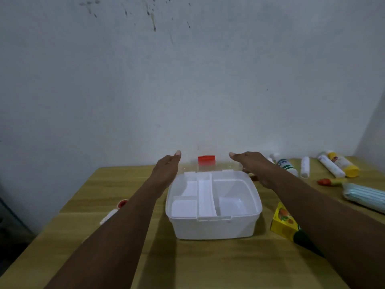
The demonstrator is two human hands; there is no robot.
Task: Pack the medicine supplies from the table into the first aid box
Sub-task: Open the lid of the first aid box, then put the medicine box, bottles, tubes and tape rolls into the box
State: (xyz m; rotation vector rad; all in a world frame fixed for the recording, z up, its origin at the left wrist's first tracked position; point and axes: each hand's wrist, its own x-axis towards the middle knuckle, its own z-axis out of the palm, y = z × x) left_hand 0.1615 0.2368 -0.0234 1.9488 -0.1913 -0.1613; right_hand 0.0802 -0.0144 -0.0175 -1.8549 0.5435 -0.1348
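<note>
The white first aid box (pixel 214 226) stands in the middle of the wooden table (pixel 198 263), with an empty divided tray inside. Its clear lid (pixel 208 167), which carries a red latch (pixel 206 160), stands upright at the back. My left hand (pixel 166 168) is at the lid's left edge and my right hand (pixel 251 166) at its right edge, both with fingers stretched out. Whether they touch the lid I cannot tell. Supplies lie to the right: a yellow carton (pixel 284 221), a pack of face masks (pixel 364 195), a green-and-white bottle (pixel 286 165), a yellow-capped bottle (pixel 343 163).
More items lie on the right: a white tube (pixel 305 166), a longer white tube (pixel 330 166), a small red-tipped item (pixel 325 182). Left of my left forearm sit a red-cored tape roll (pixel 121 203) and a white stick-like item (pixel 108 215). A grey wall (pixel 187 80) rises behind the table.
</note>
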